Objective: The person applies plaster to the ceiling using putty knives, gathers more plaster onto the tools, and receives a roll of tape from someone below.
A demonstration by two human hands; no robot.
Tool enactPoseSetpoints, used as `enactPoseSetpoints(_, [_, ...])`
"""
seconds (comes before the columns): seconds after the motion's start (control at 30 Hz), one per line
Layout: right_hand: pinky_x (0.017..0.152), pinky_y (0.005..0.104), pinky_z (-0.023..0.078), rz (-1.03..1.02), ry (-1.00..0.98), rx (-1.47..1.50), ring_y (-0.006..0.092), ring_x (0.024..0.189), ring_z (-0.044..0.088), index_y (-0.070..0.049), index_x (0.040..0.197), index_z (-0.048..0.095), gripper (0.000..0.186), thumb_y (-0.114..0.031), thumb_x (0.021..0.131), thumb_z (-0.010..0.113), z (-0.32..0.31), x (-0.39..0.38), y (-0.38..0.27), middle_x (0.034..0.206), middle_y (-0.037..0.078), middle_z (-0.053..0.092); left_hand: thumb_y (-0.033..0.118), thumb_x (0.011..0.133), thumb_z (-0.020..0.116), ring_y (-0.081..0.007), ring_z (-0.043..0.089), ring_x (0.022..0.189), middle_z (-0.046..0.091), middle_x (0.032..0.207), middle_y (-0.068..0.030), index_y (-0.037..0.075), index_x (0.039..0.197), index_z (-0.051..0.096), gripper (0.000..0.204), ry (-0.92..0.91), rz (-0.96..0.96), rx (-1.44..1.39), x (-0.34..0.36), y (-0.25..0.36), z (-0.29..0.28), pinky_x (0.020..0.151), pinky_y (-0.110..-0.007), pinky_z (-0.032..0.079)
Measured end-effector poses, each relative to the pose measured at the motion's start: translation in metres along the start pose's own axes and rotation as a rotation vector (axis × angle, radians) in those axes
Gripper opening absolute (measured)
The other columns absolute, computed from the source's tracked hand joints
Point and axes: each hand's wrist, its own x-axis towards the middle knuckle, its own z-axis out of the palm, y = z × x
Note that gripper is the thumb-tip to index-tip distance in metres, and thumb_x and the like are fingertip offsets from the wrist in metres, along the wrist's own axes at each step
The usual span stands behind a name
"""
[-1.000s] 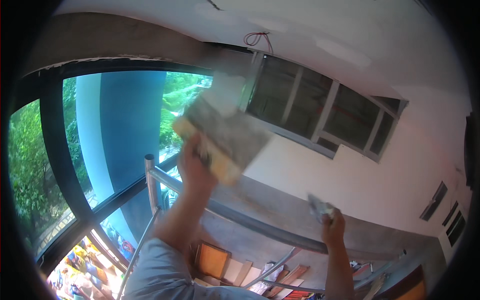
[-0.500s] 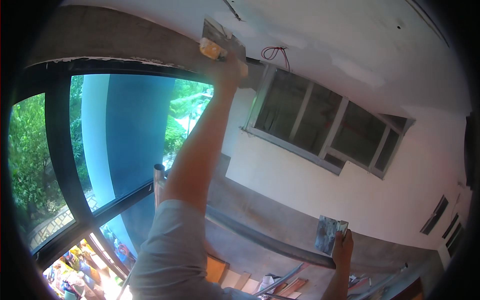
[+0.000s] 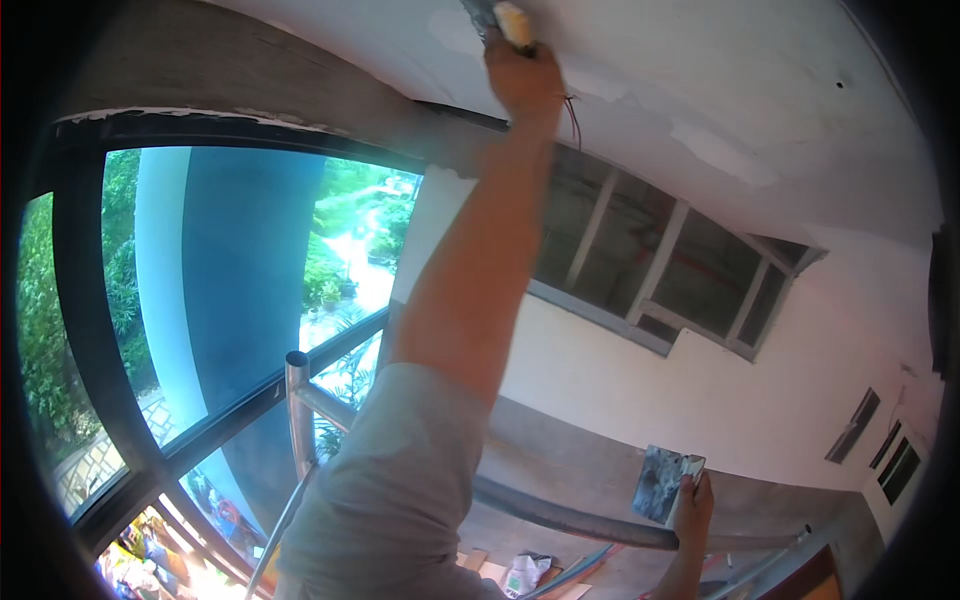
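Left hand (image 3: 522, 75) presses trowel (image 3: 505, 18) to ceiling (image 3: 720, 80); right hand (image 3: 692, 505) holds putty-smeared scraper (image 3: 662, 483).

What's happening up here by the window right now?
A person is plastering a white ceiling. The left hand, arm stretched overhead, presses a trowel with a pale handle against it. The right hand is held low, gripping a flat plaster-smeared blade. Patches of filler show on the ceiling.
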Motion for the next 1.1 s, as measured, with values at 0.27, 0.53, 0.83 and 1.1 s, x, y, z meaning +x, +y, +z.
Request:
enactPoseSetpoints(0.27, [0.061, 0.0353, 0.041, 0.002, 0.049, -0.041, 0.0190, 0.066, 0.049, 0.000, 0.096, 0.053, 0.030, -0.030, 0.098, 0.053, -0.008, -0.002, 0.001, 0.072, 0.010, 0.053, 0.006, 0.079, 0.061, -0.0417, 0.059, 0.105, 0.062, 0.113, -0.0233, -0.005, 0.125, 0.055, 0.048, -0.241, -0.017, -0.065, -0.058, 0.017, -0.019, 0.093, -0.049, 0.047])
enactPoseSetpoints(0.53, [0.060, 0.0340, 0.040, -0.011, 0.059, 0.053, 0.0169, 0.065, 0.047, -0.001, 0.096, 0.052, 0.030, -0.030, 0.099, 0.053, 0.002, -0.004, -0.007, 0.071, 0.008, 0.051, 0.024, 0.088, 0.072, -0.0226, 0.064, 0.093, 0.066, 0.104, -0.0137, -0.006, 0.110, 0.059, 0.039, -0.503, -0.243, -0.115, 0.058, -0.130, -0.111, 0.081, -0.033, 0.051])
enactPoseSetpoints(0.83, [0.057, 0.0346, 0.037, 0.010, 0.072, -0.085, 0.0167, 0.063, 0.043, 0.000, 0.094, 0.051, 0.032, -0.031, 0.099, 0.052, -0.005, -0.003, 0.002, 0.068, 0.008, 0.046, 0.015, 0.074, 0.083, -0.0231, 0.065, 0.092, 0.069, 0.105, -0.0121, -0.008, 0.116, 0.059, 0.054, -0.619, -0.305, -0.213, 0.110, -0.094, -0.087, 0.083, -0.034, 0.050])
enactPoseSetpoints(1.1, [0.056, 0.0336, 0.036, 0.057, 0.059, -0.053, 0.0154, 0.061, 0.041, 0.000, 0.094, 0.050, 0.032, -0.032, 0.099, 0.052, -0.004, -0.003, 0.001, 0.066, 0.006, 0.044, 0.019, 0.074, 0.083, -0.0221, 0.065, 0.096, 0.068, 0.107, -0.0120, -0.006, 0.116, 0.060, 0.054, -0.461, -0.222, -0.335, 0.139, -0.126, -0.073, 0.086, -0.033, 0.050])
